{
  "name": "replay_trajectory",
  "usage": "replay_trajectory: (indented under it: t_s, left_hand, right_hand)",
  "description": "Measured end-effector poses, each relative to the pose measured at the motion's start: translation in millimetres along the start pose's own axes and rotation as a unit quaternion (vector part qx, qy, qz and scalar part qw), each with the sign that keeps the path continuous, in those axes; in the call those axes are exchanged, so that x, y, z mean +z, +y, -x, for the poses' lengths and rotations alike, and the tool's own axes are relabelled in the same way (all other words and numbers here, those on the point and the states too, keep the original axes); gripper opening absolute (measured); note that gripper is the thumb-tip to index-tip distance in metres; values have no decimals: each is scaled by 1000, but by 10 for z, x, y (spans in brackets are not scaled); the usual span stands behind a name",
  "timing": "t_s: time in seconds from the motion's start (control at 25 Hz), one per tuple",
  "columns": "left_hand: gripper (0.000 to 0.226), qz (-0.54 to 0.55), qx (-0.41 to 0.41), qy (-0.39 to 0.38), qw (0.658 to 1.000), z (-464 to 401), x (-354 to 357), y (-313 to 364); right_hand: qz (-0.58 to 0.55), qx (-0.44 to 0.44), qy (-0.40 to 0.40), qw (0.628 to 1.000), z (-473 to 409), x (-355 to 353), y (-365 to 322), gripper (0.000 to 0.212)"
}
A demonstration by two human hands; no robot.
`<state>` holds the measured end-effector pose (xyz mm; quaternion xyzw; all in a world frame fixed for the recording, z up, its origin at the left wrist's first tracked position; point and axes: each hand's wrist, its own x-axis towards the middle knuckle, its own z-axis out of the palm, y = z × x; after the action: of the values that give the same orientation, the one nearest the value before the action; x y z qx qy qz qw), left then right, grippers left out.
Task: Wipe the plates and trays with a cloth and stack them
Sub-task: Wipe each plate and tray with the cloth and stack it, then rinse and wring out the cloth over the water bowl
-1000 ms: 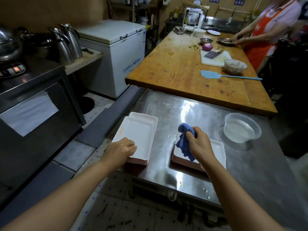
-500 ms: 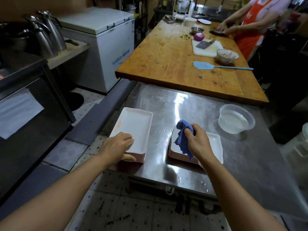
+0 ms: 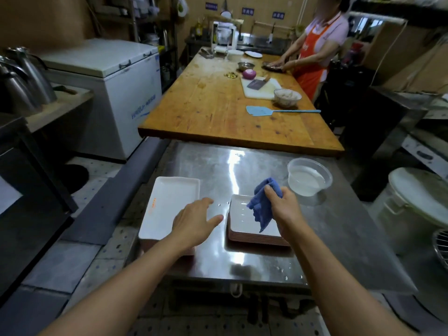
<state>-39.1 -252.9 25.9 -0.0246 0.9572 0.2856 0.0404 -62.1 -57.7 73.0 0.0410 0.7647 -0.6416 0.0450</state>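
Right hand (image 3: 283,209) gripping bunched blue cloth (image 3: 263,202) above right stack of white rectangular trays (image 3: 244,220), left hand (image 3: 194,221) with fingers spread and relaxed, hovering between that stack and left tray stack (image 3: 167,207), both on steel table (image 3: 218,166), clear water bowl (image 3: 309,177) near right.

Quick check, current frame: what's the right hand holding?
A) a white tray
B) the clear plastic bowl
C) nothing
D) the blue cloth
D: the right hand grips the bunched blue cloth above the right stack of trays; the clear bowl sits apart on the steel table, untouched.
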Motion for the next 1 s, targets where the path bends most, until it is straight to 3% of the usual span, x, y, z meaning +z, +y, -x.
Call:
replay_trajectory:
  t_s: [0.08, 0.2, 0.32, 0.4, 0.52, 0.56, 0.64, 0.72, 0.84, 1.0]
  left_hand:
    - [51, 212, -58, -70, 973, 7, 16, 359]
    - [41, 457, -144, -222, 849, 8, 62, 817]
    - [44, 586, -216, -299, 722, -60, 206, 1170]
    - [54, 639, -239, -313, 661, -184, 311, 1385]
    - [49, 704, -261, -295, 591, -433, 447, 1691]
    - [36, 710, -261, -285, 588, -497, 473, 1791]
    - [12, 688, -249, -234, 641, -614, 579, 2027]
    - [28, 657, -200, -162, 708, -711, 692, 2232]
    - [26, 569, -113, -75, 811, -804, 841, 2463]
    - [11, 479, -48, -45, 875, -834, 1005, 2748]
  right_hand:
    - [-41, 1, 26, 999, -10, -106, -61, 47]
    - [-79, -13, 71, 994, -55, -286, -123, 34]
    - [-113, -39, 91, 989, -119, -495, -128, 22]
    - [-112, -65, 81, 988, -147, -655, -107, 5]
    - [-76, -74, 39, 994, -231, -946, -8, 6]
    - [-58, -72, 29, 995, -270, -1037, 19, 8]
    - [-24, -63, 18, 998, -400, -1291, 80, 14]
    - [-9, -40, 21, 999, -570, -1563, 127, 17]
    - [30, -21, 25, 999, -787, -1895, 195, 13]
    - [78, -67, 63, 993, -1022, -2170, 227, 15]
